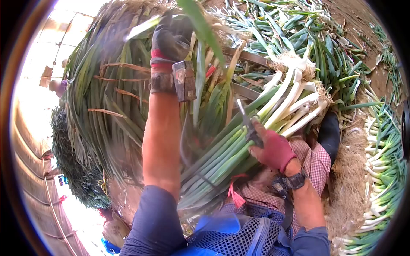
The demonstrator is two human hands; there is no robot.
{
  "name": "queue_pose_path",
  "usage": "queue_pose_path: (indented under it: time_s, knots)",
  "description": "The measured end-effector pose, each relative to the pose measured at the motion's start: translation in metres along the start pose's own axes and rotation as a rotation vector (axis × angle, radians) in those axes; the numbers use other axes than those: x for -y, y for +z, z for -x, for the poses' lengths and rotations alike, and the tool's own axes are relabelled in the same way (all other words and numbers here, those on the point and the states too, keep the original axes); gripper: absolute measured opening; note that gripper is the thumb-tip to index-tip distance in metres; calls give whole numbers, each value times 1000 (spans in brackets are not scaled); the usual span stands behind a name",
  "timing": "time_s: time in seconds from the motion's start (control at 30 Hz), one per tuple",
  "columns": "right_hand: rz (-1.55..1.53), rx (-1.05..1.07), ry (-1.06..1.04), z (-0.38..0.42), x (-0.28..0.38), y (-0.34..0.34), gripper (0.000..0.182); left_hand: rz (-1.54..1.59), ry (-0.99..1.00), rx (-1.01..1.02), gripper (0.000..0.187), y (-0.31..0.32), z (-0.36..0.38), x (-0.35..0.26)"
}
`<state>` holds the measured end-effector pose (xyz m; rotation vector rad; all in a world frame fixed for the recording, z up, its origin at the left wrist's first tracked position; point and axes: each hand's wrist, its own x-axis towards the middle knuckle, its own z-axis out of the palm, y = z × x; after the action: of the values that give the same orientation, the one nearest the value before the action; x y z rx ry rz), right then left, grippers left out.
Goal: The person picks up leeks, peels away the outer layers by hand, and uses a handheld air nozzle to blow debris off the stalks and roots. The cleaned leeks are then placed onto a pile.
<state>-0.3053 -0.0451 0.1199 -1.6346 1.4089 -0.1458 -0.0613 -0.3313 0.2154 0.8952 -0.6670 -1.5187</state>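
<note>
My left hand [171, 45], in a black and red glove, is raised at the top centre with its fingers curled; a pale leek stalk [143, 28] meets the fingers, but what they grip is blurred. A blurred green leaf [204, 32] hangs just to their right. My right hand [273, 147], in a dark red glove, is closed around a small dark tool [249, 127] with a thin metal tip pointing up. Under and beside it lies a bundle of leeks [239, 138], white root ends at the upper right, leaves toward the lower left.
A large stack of leeks [124, 94] stands at the left. Loose leeks [294, 30] are heaped at the top right. Trimmed leeks [380, 170] form a row along the right edge, beside matted roots [350, 166]. A metal bar [247, 91] shows behind the bundle.
</note>
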Motion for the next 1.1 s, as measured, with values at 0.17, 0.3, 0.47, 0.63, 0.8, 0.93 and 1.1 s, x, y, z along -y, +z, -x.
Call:
queue_pose_path:
  time_s: [0.17,0.3,0.47,0.63,0.8,0.93,1.1]
  knots:
    - [-41,-15,-36,-17,7,0,81,-387,130,-126,22,-24,56,61]
    - [50,63,148,-41,30,-18,80,-493,-51,-202,18,-87,116,137]
    - [163,168,87,-61,37,-16,82,-883,-81,-260,26,-108,172,179]
    - [177,8,124,-96,24,-17,82,-1543,142,-174,36,-117,161,185]
    - [204,-53,128,-120,23,-34,80,-1797,166,-101,47,-108,140,192]
    - [198,-138,158,-149,16,-44,80,-1953,84,-71,54,-100,125,196]
    - [143,-199,194,-185,7,-61,80,-2025,-8,-43,54,-89,117,196]
